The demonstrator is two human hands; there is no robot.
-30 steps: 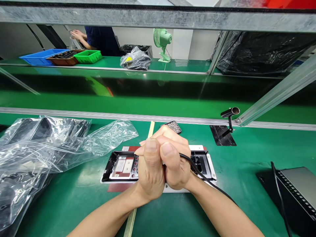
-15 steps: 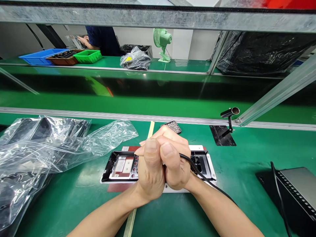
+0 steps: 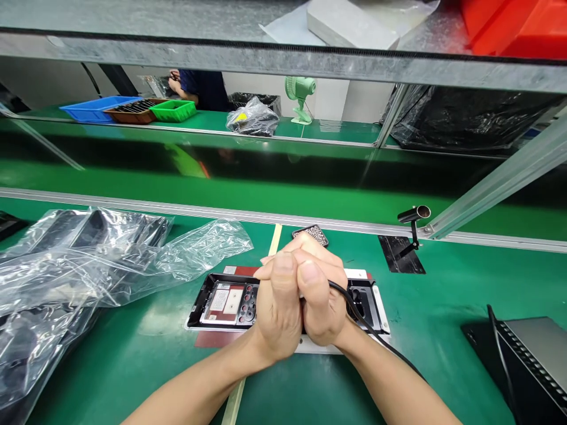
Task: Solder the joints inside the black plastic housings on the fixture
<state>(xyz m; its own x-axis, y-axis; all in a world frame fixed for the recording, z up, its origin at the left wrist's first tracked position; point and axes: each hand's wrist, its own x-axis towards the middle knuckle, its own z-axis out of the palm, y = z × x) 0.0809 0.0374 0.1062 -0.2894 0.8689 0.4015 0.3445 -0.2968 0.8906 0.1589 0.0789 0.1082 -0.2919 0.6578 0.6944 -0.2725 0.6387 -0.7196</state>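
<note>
Both hands are pressed together, thumbs side by side and fingers closed, above the middle of a black housing with a light metal edge (image 3: 201, 301). My left hand (image 3: 279, 313) is on the left side of this grip and my right hand (image 3: 323, 301) on the right. A black cable (image 3: 381, 337) comes out beside my right hand and runs down over the right forearm. Whatever the hands enclose is hidden by the fingers. The housing's left end shows a pale panel with round holes; a dark red sheet (image 3: 217, 339) lies beneath it.
Behind the hands lies a small tray of screws (image 3: 316, 234). Clear plastic bags (image 3: 110, 260) with dark parts cover the left. At right are a black tube holder (image 3: 414, 215) and a black device (image 3: 509, 354). A metal shelf (image 3: 221, 59) crosses overhead. A person (image 3: 201, 88) works beyond.
The view has tipped up slightly, so more of the upper shelf shows and things sit lower. Both hands keep the same clasped grip over the housing.
</note>
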